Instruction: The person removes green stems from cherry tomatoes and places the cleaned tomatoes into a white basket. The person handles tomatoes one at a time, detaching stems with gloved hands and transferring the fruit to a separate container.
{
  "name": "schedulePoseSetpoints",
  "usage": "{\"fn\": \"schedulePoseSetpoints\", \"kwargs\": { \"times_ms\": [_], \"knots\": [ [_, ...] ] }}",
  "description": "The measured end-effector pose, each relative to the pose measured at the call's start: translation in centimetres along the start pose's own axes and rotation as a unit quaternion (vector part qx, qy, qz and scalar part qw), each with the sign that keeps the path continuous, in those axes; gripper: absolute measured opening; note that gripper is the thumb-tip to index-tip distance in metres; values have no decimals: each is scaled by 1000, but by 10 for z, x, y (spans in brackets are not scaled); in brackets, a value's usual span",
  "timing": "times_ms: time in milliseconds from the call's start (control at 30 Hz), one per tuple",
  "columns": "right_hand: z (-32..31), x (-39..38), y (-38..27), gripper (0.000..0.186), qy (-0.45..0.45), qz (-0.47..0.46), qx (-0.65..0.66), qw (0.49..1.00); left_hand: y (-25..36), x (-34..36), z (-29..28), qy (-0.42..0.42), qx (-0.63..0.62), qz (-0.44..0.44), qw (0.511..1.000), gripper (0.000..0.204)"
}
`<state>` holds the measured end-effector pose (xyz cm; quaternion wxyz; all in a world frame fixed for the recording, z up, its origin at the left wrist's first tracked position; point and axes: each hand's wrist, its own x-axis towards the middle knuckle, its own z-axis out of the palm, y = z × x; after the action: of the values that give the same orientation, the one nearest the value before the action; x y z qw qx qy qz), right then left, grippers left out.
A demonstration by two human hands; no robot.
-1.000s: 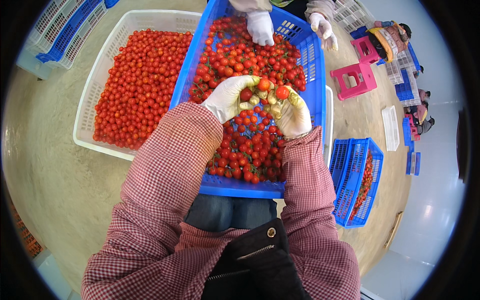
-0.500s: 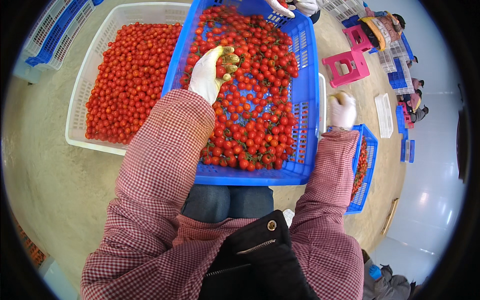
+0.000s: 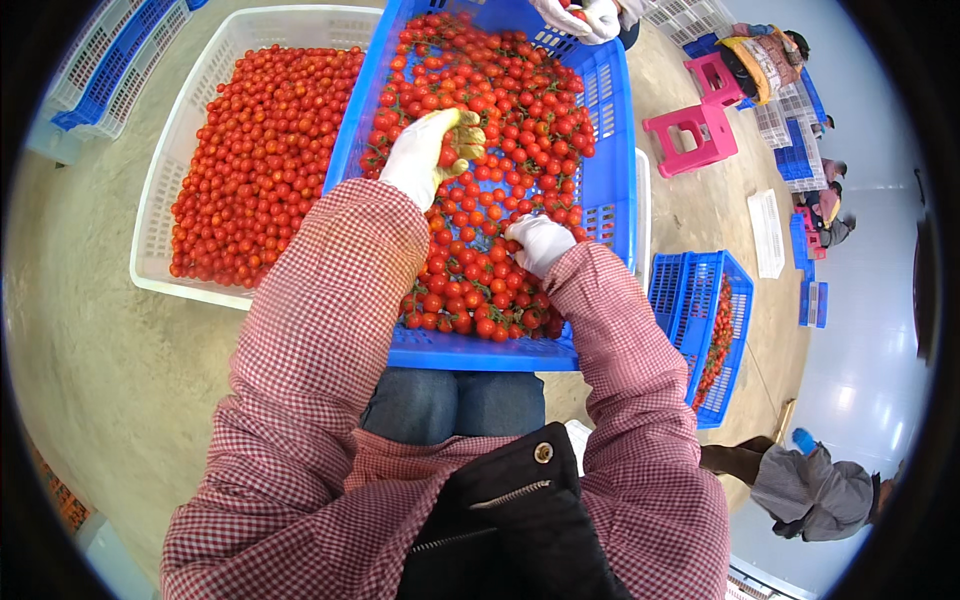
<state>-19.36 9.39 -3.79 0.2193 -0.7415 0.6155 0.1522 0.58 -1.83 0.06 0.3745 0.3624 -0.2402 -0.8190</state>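
Note:
A blue plastic crate stands in front of me with red cherry tomatoes in it, some on green stems. Above its left half, my left hand, in a white glove stained yellow-green at the fingers, is curled round a cherry tomato. My right hand, also white-gloved, is down among the fruit on the crate's right side. Its fingers are bent together, and the tomatoes and hand hide what they pinch. Left of the blue crate, a white crate holds many loose cherry tomatoes without stems.
At the right stand blue crates, one with tomatoes inside. Pink stools are farther off. Another person's gloved hand holds tomatoes at the far edge. A person in grey is at the lower right. Stacked crates stand far left.
My right hand has come from outside the crate's right side to the tomatoes within it. My left hand has shifted slightly. The person in grey shows more fully.

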Motion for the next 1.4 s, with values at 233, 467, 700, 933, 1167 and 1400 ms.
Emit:
{"fn": "schedulePoseSetpoints", "kwargs": {
  "times_ms": [233, 467, 700, 933, 1167, 1400],
  "knots": [
    [-22, 0, 18, 31, 162, 130, 539, 816, -3, 1, 2, -43, 32, -81, 995, 31],
    [-49, -11, -10, 30, 245, -68, 628, 736, -12, -9, 13, -152, 74, -208, 963, 44],
    [-8, 2, -13, 30, -31, 52, 61, 996, -1, -2, 5, -160, -119, -151, 968, 36],
    [5, 15, -18, 28, -89, 71, -63, 992, -2, 0, 2, -84, -113, -110, 984, 29],
    [-18, 8, -8, 23, 135, 75, 290, 944, -8, 3, 0, -50, 6, -130, 990, 27],
    [-46, -6, -25, 31, 237, -2, 633, 737, -12, -4, 5, -105, 4, -197, 975, 33]
  ]
}}
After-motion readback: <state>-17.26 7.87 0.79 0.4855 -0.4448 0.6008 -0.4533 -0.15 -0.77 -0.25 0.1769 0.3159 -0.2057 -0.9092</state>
